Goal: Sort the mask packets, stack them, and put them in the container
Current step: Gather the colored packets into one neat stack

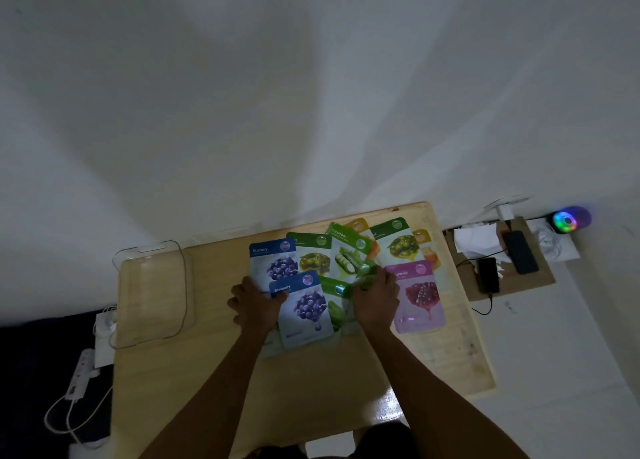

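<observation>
Mask packets lie spread on the wooden table (311,382). Two blueberry packets, one behind (273,261) and one in front (306,309), sit at the left of the spread. Olive packets (313,256) (400,242), cucumber packets (348,257) and a purple pomegranate packet (419,296) lie to the right. My left hand (254,302) grips the left edge of the front blueberry packet. My right hand (375,299) pinches the top corner of a green cucumber packet (337,306) lying partly under the blueberry one. A clear plastic container (152,292) stands at the table's left end.
Right of the table a cardboard sheet (519,282) holds two phones (521,250) (488,275), cables and crumpled paper. A speaker with coloured lights (569,219) sits behind it. A power strip (81,372) and white cables lie on the floor at the left.
</observation>
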